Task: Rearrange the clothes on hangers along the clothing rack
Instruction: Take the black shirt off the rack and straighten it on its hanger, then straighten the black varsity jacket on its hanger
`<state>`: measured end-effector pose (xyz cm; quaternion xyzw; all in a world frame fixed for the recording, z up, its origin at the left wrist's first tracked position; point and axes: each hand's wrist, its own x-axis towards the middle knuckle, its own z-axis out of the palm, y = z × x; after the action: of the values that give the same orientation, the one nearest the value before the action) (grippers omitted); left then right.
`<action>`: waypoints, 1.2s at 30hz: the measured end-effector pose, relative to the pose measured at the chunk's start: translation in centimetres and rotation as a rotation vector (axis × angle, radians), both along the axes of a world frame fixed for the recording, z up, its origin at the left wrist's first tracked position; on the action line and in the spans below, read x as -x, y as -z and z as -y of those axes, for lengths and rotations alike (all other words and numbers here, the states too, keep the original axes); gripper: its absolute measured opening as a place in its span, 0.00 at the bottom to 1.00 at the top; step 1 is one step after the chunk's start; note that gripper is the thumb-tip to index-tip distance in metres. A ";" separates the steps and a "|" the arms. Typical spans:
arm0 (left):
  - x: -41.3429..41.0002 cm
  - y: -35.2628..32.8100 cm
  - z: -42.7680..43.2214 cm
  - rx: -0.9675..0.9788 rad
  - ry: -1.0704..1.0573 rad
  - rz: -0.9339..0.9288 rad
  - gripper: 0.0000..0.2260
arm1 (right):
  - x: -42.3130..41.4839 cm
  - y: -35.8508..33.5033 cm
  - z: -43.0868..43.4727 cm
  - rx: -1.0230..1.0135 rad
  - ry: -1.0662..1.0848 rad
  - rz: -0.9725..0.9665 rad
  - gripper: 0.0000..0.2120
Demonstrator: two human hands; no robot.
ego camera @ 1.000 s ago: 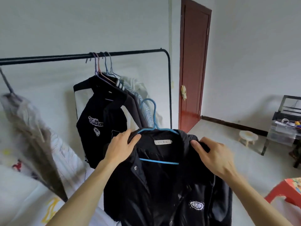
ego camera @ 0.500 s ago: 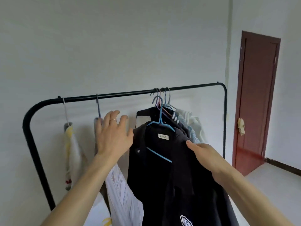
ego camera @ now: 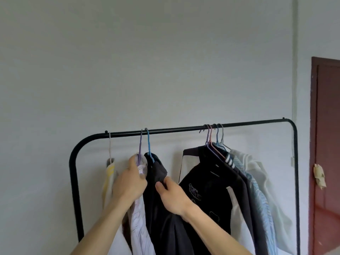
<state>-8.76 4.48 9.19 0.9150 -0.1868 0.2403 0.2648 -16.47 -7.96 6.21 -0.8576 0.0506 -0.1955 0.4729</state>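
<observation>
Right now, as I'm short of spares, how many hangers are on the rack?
8. Pale hanger far left; purple hanger and blue hanger next to it; five in a bunch at right. The bunch overlaps, so more may be hidden.

A plain, pale grey-white wall [ego camera: 147, 61] fills most of the view, bare and matt; the light on it is soft and even, with only faint shadows low down; near the right a thin pale pipe [ego camera: 294, 70] runs straight down from the top edge to a small fitting [ego camera: 292, 161] (too small to make out); beyond it stands a dark red-brown door [ego camera: 327, 144] with a recessed panel, cut by the frame's edge; a crumpled yellowish scrap [ego camera: 319, 175] hangs at its left side.
</observation>
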 end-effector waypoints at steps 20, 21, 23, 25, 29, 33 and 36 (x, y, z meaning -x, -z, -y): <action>-0.9 -3.1 3.0 -0.296 0.137 0.447 0.21 | 3.3 -0.8 10.2 0.525 0.448 0.157 0.15; -1.1 -3.5 4.0 -0.317 0.162 0.462 0.22 | 3.8 -0.8 12.0 0.590 0.574 0.172 0.16; -1.6 -4.2 5.8 -0.364 0.186 0.481 0.23 | 4.7 -0.4 14.8 0.691 0.756 0.097 0.20; -2.4 -5.1 7.5 -0.394 0.182 0.479 0.25 | 5.4 0.2 16.4 0.784 0.820 -0.052 0.21; -4.1 -6.4 9.9 -0.427 0.126 0.459 0.32 | 5.5 1.2 17.4 0.844 0.843 -0.140 0.15; -5.6 -6.8 10.8 -0.396 0.072 0.372 0.33 | 4.9 0.4 17.9 0.856 0.913 -0.235 0.17; -6.5 -6.0 10.8 -0.397 0.027 0.425 0.33 | 4.2 0.5 18.5 0.759 0.797 -0.306 0.19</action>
<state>-2.24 -6.29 15.20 0.8755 -0.2938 0.3817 0.0386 -20.67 -26.46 5.67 -0.9006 0.3643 -0.2368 0.0089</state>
